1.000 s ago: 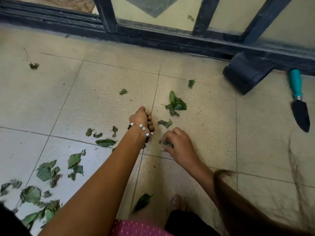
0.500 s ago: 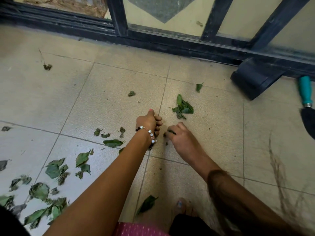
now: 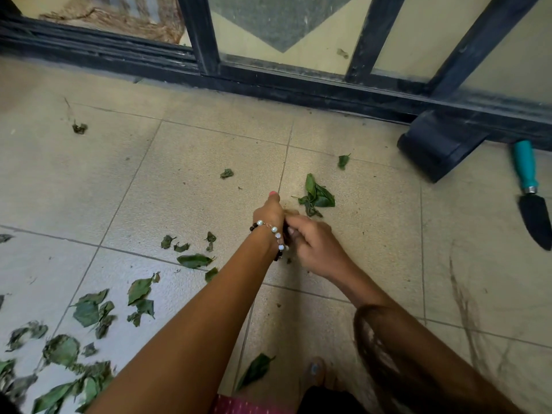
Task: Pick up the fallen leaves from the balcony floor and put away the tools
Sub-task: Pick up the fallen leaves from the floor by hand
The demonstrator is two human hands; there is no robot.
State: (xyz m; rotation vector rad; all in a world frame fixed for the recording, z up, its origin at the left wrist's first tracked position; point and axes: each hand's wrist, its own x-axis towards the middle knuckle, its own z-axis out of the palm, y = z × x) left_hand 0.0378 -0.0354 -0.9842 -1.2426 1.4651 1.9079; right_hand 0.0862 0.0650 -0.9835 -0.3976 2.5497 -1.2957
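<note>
Green fallen leaves lie over the beige floor tiles: a bunch (image 3: 317,197) just beyond my hands, a thick scatter (image 3: 89,309) at the lower left, and one leaf (image 3: 255,369) near my feet. My left hand (image 3: 268,216), with a bead bracelet at the wrist, is curled into a fist low over the floor. Dark leaf bits show at its inner side. My right hand (image 3: 316,246) presses against it, fingertips curled in at the left palm with a leaf piece between them. A trowel (image 3: 531,204) with a teal handle and black blade lies at the far right.
A dark metal railing (image 3: 298,88) runs along the far edge, with a dark block-shaped foot (image 3: 439,144) standing out onto the tiles beside the trowel. Small leaves lie apart at the far left (image 3: 79,128) and ahead (image 3: 226,173), (image 3: 343,161). My toes (image 3: 315,369) show at the bottom.
My right hand pinched a leaf piece off the floor and brought it left to my left fist. The two loose leaves in front of my right hand are gone from the tile.
</note>
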